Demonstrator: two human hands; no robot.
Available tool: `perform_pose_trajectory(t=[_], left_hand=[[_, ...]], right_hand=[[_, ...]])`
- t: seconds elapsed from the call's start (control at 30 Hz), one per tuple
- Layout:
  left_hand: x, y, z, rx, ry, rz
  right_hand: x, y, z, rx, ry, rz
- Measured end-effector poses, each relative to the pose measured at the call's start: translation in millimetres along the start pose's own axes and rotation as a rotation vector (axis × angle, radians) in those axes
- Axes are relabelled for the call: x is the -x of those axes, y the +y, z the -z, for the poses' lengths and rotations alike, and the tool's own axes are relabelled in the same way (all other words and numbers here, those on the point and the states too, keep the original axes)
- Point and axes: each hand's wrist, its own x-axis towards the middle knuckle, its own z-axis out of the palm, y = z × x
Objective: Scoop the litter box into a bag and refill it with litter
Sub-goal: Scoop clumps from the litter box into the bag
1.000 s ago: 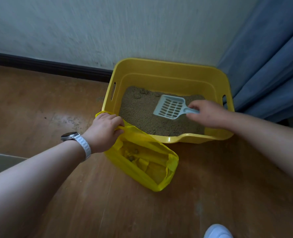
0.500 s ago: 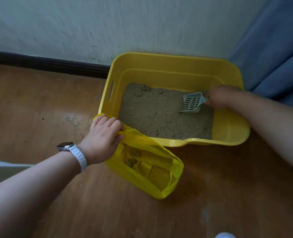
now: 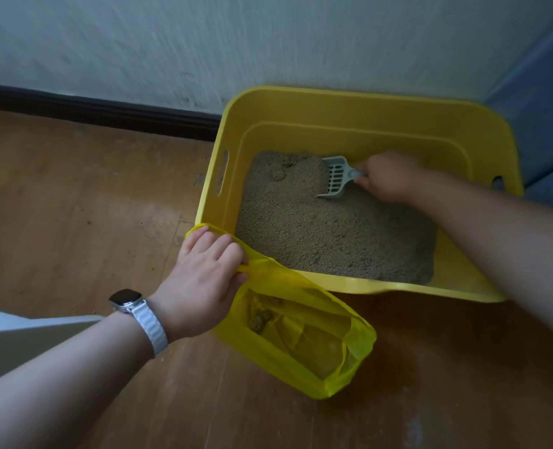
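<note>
The right hand (image 3: 390, 176) grips a pale slotted plastic scoop (image 3: 336, 178) dug into grainy tan litter (image 3: 327, 234) at the far side of the glossy yellow litter box (image 3: 365, 102). Lifting it level and slowly should sift loose grains. The left hand (image 3: 204, 280) pinches open a thin, crinkly yellow bag (image 3: 304, 351) touching the near corner.
</note>
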Motion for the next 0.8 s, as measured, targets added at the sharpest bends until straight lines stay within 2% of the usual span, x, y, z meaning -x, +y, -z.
perform_pose_trajectory(t=[0.47,0.6,0.8], left_hand=[[0.0,1.1,0.9,0.02,-0.004,0.005],[0.2,0.5,1.2,0.022,-0.008,-0.004],[-0.1,2.0,0.9,0.025,-0.015,0.024]], right_hand=[[-38.4,-43.9,-8.4,-0.097,0.009,0.078],[-42.7,-57.2,-12.7,-0.076,0.074,0.104],[-42.7,-54.6,-24.5,-0.339,0.053,0.069]])
